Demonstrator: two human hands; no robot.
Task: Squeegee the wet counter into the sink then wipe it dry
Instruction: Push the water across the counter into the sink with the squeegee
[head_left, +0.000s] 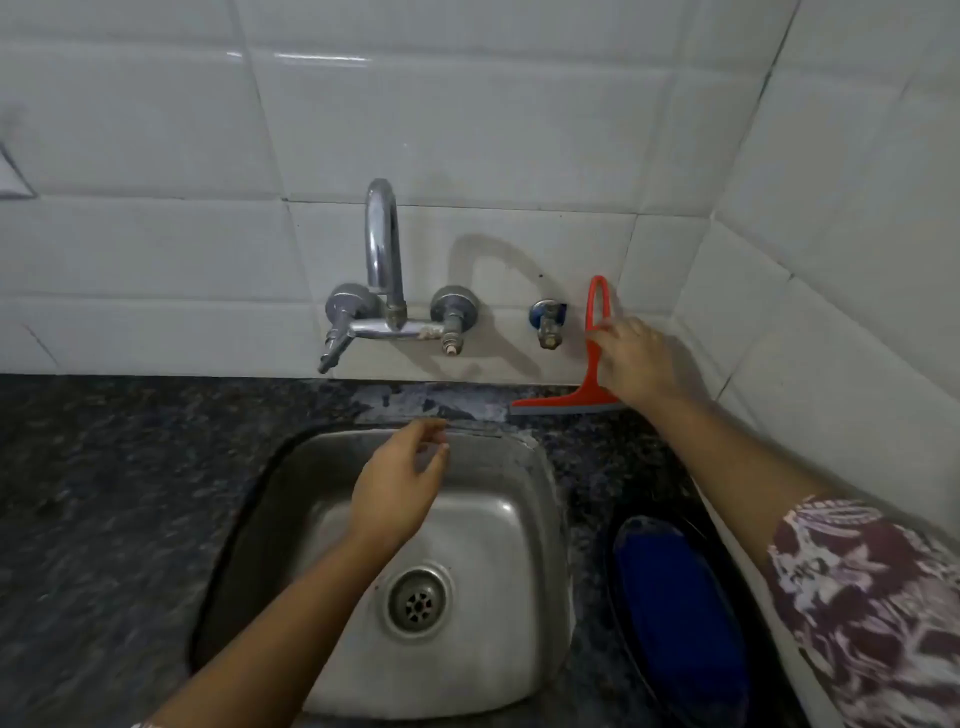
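A red squeegee (592, 364) stands upright against the white tiled wall at the back right of the dark granite counter (104, 493), its blade resting on the counter behind the steel sink (509, 519). My right hand (636, 364) touches its handle, with the fingers curled around the stem. My left hand (397, 486) hovers over the sink basin, fingers apart and holding nothing. A blue cloth (675, 613) lies in a dark oval tray (618, 613) on the counter to the right of the sink.
A chrome wall faucet (387, 291) with two valves hangs above the sink's back edge. A small angle valve (548, 322) sits on the wall just left of the squeegee handle. A tiled side wall closes off the right side.
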